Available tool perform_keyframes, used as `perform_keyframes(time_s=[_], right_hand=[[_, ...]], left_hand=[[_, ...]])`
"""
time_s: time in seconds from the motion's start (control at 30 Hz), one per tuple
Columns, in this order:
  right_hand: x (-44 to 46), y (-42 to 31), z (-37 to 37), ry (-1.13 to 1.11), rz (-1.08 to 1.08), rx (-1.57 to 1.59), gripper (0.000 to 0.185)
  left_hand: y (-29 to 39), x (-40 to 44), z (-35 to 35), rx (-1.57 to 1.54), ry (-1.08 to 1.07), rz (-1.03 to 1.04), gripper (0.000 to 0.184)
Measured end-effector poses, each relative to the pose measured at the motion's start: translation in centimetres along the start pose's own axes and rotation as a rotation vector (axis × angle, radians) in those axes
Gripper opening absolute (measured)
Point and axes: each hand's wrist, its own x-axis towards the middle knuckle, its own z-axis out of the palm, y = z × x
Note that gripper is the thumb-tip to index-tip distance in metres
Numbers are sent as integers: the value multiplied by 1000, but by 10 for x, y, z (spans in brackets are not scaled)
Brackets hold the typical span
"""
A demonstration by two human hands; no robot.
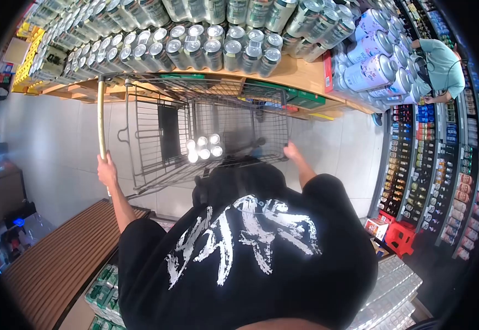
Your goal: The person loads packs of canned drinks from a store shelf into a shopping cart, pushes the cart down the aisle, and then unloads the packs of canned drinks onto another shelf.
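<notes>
1. Grasping the pale yellow handle (101,113) near its lower end, the left hand (107,171) has its fingers wrapped around the bar.
2. The right hand (292,150) is at the opposite end of the grey wire shopping cart (169,132), its fingers bent at the edge; whether they clasp the wire or only touch it, one cannot tell.
3. The cart stands on the pale tiled floor (335,143), in front of the person's black shirt (250,236), which bears white brush-like lettering.
4. Inside the cart, towards the person's side, sits a pack of six cans (203,152), in two rows of three, their tops brightly lit; both hands are apart from it.
5. Beyond the cart, a wooden shelf (300,74) carries dense rows of silvery-topped cans (193,52) and, farther right, larger white-and-purple cans (363,76).
6. At the far right, another person (440,69) in a light green top stands near shelves of bottles (410,165); below these lies a red plastic object (400,236).
</notes>
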Motion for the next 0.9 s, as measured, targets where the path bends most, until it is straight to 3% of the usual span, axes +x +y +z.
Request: perform_keyframes(time_s=[0.1, 0.3, 0.4, 0.47, 0.6, 0.7, 0.83, 0.9], right_hand=[[-9, 0, -1, -17, 39, 17, 71], [8, 29, -3, 85, -127, 47, 74], [-1, 28, -24, -51, -51, 18, 67], [18, 54, -20, -9, -94, 3, 65], [7, 75, -11, 74, -91, 262, 57], [8, 86, 7, 160, -31, 152, 53], [-7, 87, 47, 302, -42, 138, 60], [-47, 57, 45, 131, 191, 656, 72]], left_hand=[[3, -8, 2, 1, 56, -45, 47], [-10, -23, 4, -1, 2, -127, 57], [-14, -41, 2, 0, -2, -116, 60], [-11, -56, -7, -9, -30, -134, 60], [-39, -53, -7, -274, -198, -91, 58], [-45, -55, -8, -592, -347, -122, 58], [-57, -34, -17, -700, -533, -136, 56], [-70, -12, -10, -669, -590, -105, 55]])
